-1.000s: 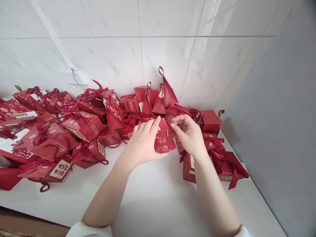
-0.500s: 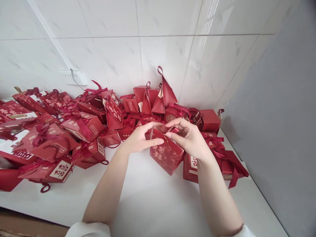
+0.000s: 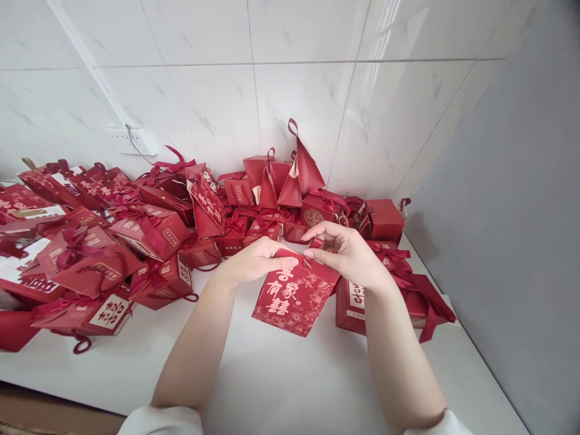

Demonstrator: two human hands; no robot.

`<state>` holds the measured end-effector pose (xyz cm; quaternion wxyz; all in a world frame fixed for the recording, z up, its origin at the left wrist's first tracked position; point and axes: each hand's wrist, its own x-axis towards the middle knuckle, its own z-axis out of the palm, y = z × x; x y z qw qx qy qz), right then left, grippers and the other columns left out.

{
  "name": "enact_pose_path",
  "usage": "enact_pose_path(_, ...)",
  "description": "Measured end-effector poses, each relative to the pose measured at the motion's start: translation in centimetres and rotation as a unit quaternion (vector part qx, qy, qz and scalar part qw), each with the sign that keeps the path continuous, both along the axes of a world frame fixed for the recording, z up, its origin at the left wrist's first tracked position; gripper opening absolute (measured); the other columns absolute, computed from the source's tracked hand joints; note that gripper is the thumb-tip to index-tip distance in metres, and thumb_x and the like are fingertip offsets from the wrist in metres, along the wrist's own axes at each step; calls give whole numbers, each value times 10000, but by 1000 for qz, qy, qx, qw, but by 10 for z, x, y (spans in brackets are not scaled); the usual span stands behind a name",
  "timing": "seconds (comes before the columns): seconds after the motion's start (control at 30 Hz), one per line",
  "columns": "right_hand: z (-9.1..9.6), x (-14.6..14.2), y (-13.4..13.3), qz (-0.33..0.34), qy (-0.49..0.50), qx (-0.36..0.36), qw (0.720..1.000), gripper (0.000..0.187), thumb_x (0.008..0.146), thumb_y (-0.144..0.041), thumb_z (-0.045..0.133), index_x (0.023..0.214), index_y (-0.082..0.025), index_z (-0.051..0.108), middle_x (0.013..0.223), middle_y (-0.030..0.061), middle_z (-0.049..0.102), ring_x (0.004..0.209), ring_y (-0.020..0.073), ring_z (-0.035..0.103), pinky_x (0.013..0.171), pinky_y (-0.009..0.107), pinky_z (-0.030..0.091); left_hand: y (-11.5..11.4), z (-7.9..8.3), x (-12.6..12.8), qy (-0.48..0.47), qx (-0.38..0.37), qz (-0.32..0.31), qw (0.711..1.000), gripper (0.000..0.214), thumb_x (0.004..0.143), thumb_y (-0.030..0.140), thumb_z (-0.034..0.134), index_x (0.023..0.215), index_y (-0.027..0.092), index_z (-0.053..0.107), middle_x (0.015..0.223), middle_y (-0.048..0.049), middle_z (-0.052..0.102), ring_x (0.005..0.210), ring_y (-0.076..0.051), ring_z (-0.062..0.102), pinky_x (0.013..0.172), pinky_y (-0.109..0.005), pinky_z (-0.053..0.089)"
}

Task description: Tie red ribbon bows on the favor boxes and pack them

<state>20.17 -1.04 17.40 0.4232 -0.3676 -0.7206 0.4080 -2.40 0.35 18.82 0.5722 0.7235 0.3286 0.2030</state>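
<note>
A red gift box (image 3: 294,299) with white Chinese characters and a floral print is held up over the white table, its printed face toward me. My left hand (image 3: 256,261) grips its upper left edge, thumb in front and fingers behind. At the box's top, my right hand (image 3: 347,254) pinches a dark red ribbon loop (image 3: 316,243) between thumb and fingers. A small gold-coloured piece (image 3: 307,263) shows just below that loop. The fingers behind the box are partly hidden.
Many red gift boxes with ribbons are heaped along the left, such as a bow-tied box (image 3: 151,229). Others line the tiled wall (image 3: 299,90), including a tall pointed box (image 3: 308,166). Near my right forearm lies another box (image 3: 351,308). A grey surface (image 3: 512,211) rises at right.
The held box has turned and tilted so its lettered front now faces me, and it sits slightly further left. My left hand has closed on its edge; my right stays at the ribbon.
</note>
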Motion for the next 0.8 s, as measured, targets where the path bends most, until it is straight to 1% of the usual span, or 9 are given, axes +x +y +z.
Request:
enact_pose_path(0.1, 1, -5, -1, -39, -22, 36, 998, 178, 887, -375, 668, 1023, -262, 652, 845, -3, 643, 701, 149, 582, 650, 299, 496, -1, 0, 1, -3, -4, 29, 1000, 246, 890, 366, 626, 815, 146, 706, 710, -8, 624, 643, -115, 539, 645, -244, 426)
enact_pose_path(0.13, 1, -6, -1, -54, -21, 66, 996, 186, 901, -366, 651, 1056, -263, 640, 904, 9, 658, 763, 165, 611, 703, 319, 521, -1, 0, 1, -7, -7, 51, 999, 230, 887, 363, 632, 854, 151, 716, 757, -19, 658, 684, -126, 574, 674, -248, 445)
enact_pose_path(0.2, 3, -9, -2, -81, -26, 155, 984, 221, 920, -328, 628, 1132, -267, 616, 1061, 42, 654, 964, 207, 631, 863, 377, 533, -2, 0, 1, -17, -8, 105, 994, 237, 879, 377, 646, 910, 156, 727, 843, -41, 704, 763, -153, 627, 731, -265, 475)
enact_pose_path(0.3, 4, -11, -2, -95, -70, 291, 949, 213, 927, -281, 621, 1139, -266, 638, 1284, 80, 563, 1234, 256, 525, 1061, 455, 440, -4, 1, 0, -51, -6, 164, 985, 277, 865, 418, 664, 907, 153, 733, 846, -50, 720, 777, -166, 652, 740, -275, 491)
enact_pose_path(0.37, 4, -13, -1, -97, -101, 332, 933, 185, 930, -268, 616, 1109, -267, 665, 1362, 84, 513, 1304, 271, 466, 1105, 481, 398, -5, 2, 0, -83, -12, 185, 979, 298, 856, 439, 672, 913, 154, 735, 827, -50, 722, 770, -173, 661, 733, -280, 500)
enact_pose_path(0.43, 2, -14, 0, -101, -113, 343, 927, 193, 941, -256, 599, 1117, -273, 675, 1401, 79, 492, 1326, 274, 444, 1116, 494, 389, -6, 2, 0, -104, -21, 202, 974, 315, 843, 456, 684, 922, 155, 734, 825, -51, 727, 764, -179, 669, 734, -289, 509)
enact_pose_path(0.57, -1, -16, 3, -93, -115, 345, 927, 213, 963, -237, 563, 1122, -286, 696, 1427, 63, 485, 1337, 266, 439, 1136, 509, 368, -7, 2, 1, -113, -30, 230, 966, 329, 811, 472, 714, 850, 145, 721, 790, -48, 724, 711, -171, 663, 701, -283, 509)
enact_pose_path(0.7, -1, -15, 3, -63, -107, 341, 932, 228, 972, -235, 545, 1108, -314, 709, 1443, 45, 475, 1349, 272, 432, 1136, 537, 363, -10, 4, 2, -114, -36, 238, 964, 309, 802, 456, 724, 826, 149, 714, 754, -39, 712, 697, -171, 660, 664, -270, 504)
enact_pose_path(0.8, 2, -11, 2, -34, -102, 323, 940, 245, 975, -247, 539, 1130, -338, 705, 1469, 32, 452, 1381, 281, 400, 1141, 553, 356, -12, 5, 1, -107, -37, 241, 964, 276, 800, 428, 730, 810, 153, 706, 729, -28, 698, 679, -166, 654, 656, -268, 500)
